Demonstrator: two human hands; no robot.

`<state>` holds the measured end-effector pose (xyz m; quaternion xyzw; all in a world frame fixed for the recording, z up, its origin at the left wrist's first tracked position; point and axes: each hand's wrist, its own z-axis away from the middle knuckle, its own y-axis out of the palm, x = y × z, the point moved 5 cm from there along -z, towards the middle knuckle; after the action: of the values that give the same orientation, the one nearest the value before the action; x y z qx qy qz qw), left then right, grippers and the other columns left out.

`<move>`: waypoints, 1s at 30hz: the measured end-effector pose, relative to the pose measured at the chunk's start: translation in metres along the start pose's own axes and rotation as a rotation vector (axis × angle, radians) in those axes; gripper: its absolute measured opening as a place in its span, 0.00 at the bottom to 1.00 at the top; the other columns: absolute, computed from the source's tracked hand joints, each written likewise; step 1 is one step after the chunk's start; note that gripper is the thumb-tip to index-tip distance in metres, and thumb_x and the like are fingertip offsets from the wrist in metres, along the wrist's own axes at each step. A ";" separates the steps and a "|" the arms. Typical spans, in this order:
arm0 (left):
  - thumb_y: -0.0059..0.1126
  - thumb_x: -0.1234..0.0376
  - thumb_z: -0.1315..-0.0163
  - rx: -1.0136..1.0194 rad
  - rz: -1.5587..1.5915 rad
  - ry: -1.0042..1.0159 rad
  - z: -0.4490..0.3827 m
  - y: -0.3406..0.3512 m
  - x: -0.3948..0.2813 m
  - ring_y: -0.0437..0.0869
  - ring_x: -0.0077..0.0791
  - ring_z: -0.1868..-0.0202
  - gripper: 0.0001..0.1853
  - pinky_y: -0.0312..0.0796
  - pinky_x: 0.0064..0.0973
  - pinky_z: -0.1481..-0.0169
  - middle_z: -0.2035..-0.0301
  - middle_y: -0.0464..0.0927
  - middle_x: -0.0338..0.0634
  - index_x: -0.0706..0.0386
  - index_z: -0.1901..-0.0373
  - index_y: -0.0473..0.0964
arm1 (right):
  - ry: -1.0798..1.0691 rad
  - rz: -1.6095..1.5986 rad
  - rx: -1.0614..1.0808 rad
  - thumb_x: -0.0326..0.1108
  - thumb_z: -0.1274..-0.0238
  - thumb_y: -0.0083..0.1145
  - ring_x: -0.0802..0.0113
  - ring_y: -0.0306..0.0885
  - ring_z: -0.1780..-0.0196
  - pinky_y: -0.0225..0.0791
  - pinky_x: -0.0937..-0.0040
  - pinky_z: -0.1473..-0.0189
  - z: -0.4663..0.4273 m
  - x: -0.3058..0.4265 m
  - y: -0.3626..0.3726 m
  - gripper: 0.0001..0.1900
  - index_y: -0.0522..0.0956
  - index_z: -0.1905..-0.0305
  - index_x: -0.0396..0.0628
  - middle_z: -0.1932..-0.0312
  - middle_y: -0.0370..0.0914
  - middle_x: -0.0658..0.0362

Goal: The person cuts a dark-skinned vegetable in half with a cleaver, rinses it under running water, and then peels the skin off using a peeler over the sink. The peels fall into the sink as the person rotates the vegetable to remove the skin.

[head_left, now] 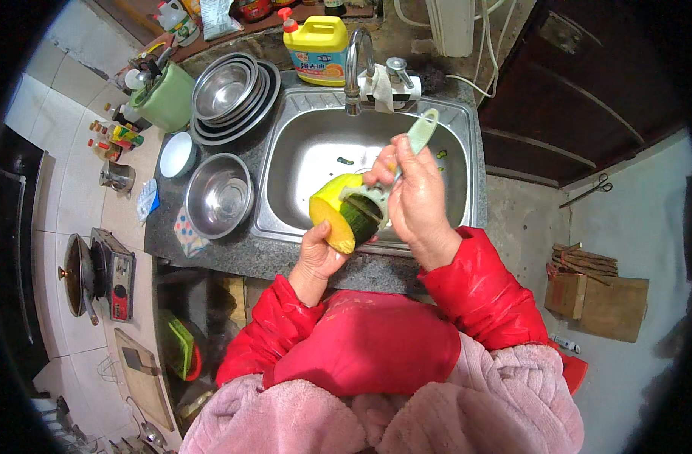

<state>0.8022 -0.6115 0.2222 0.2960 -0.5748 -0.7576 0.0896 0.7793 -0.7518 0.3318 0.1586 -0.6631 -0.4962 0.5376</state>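
Over the front of the stainless steel sink (pixel 300 147), my left hand (pixel 317 255) holds a cut piece of pumpkin (pixel 337 213) from below. Its cut face is orange; part of its skin is dark green and part is peeled to yellow. My right hand (pixel 417 198) is closed around a pale green vegetable peeler (pixel 422 130), its handle pointing up and away. The peeler's head lies against the pumpkin at the border of the green skin. A few bits of green peel (pixel 345 161) lie in the sink.
A chrome faucet (pixel 353 85) rises behind the sink, beside a yellow detergent jug (pixel 317 51). Left of the sink stand a steel bowl (pixel 219 196), a white bowl (pixel 178 155) and stacked steel basins (pixel 227 93). A patterned cloth (pixel 188 234) lies near the counter's front edge.
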 end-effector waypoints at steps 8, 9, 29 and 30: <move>0.68 0.65 0.56 0.013 -0.072 0.118 0.000 0.009 0.000 0.72 0.48 0.42 0.41 0.66 0.51 0.38 0.46 0.71 0.50 0.58 0.38 0.60 | 0.023 0.001 0.139 0.40 0.29 0.45 0.79 0.56 0.75 0.61 0.75 0.70 0.002 -0.011 0.015 0.08 0.64 0.60 0.49 0.76 0.59 0.66; 0.68 0.65 0.57 0.036 -0.053 0.088 0.002 0.010 0.000 0.72 0.50 0.42 0.41 0.67 0.53 0.40 0.45 0.71 0.50 0.58 0.38 0.60 | 0.020 0.022 0.113 0.40 0.29 0.45 0.80 0.55 0.76 0.61 0.75 0.71 -0.001 -0.012 0.012 0.09 0.64 0.61 0.49 0.76 0.58 0.67; 0.68 0.61 0.54 0.065 -0.033 0.094 0.003 0.007 -0.027 0.66 0.55 0.38 0.44 0.63 0.60 0.39 0.38 0.63 0.54 0.56 0.34 0.56 | -0.066 0.093 -0.393 0.35 0.28 0.41 0.71 0.61 0.77 0.66 0.65 0.67 -0.039 -0.024 -0.144 0.07 0.62 0.64 0.47 0.78 0.62 0.61; 0.68 0.61 0.54 0.024 -0.037 0.101 0.001 0.003 -0.024 0.66 0.55 0.38 0.44 0.64 0.60 0.39 0.39 0.64 0.54 0.57 0.34 0.56 | -0.076 0.056 -0.295 0.36 0.29 0.43 0.71 0.61 0.76 0.66 0.65 0.67 -0.036 -0.014 -0.117 0.08 0.61 0.64 0.47 0.77 0.62 0.62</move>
<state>0.8203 -0.6000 0.2337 0.3455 -0.5730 -0.7363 0.1008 0.7781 -0.8130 0.2245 0.0405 -0.6069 -0.5789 0.5431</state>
